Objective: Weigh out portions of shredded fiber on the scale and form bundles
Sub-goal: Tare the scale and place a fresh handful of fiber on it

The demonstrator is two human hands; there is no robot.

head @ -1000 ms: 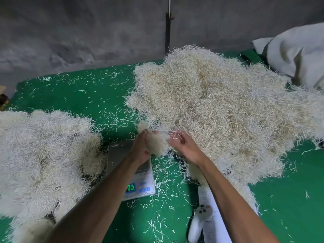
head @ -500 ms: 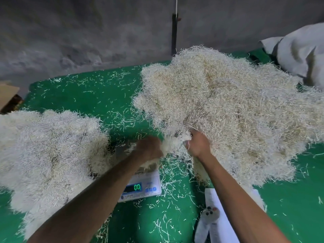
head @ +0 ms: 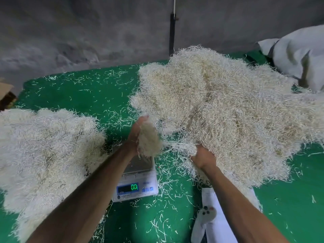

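A large loose heap of pale shredded fiber (head: 228, 111) covers the right half of the green table. My left hand (head: 135, 134) holds a clump of fiber (head: 149, 139) above the digital scale (head: 138, 179), whose green display reads 00 and whose steel pan is largely hidden by my hand and the clump. My right hand (head: 203, 157) digs into the near edge of the big heap, fingers buried in the fiber, and a thin strand of fiber stretches between the two hands. A second mass of whiter fiber bundles (head: 45, 151) lies at the left.
The green table cover (head: 91, 92) is strewn with stray fiber bits. A white paper sheet with a small white object (head: 206, 214) on it lies near the front, right of the scale. A grey sack (head: 298, 55) sits at the back right, a cardboard box (head: 6, 92) at far left.
My left hand has risen above the scale with a bigger clump in it. My right hand has gone lower and further right into the heap's near edge. The display still reads 00.
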